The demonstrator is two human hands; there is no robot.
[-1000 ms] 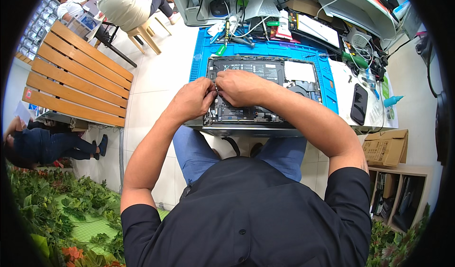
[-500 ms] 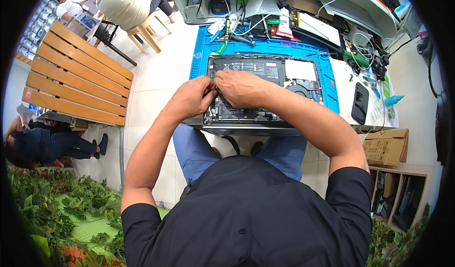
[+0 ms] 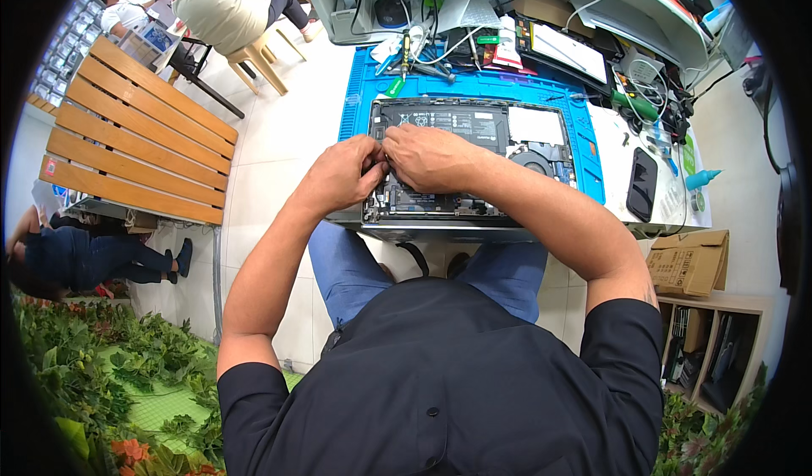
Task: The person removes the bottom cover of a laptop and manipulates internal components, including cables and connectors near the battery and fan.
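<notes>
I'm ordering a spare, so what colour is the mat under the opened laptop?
The mat is bright blue; see the head view.

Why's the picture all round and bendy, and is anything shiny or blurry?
In the head view, the corners are black and the wooden bench looks stretched, from the wide fisheye camera; in that same view, the left hand and right hand look fairly sharp; also in the head view, the pale rectangle on the opened-up laptop is very bright, maybe glare, maybe just white.
</notes>
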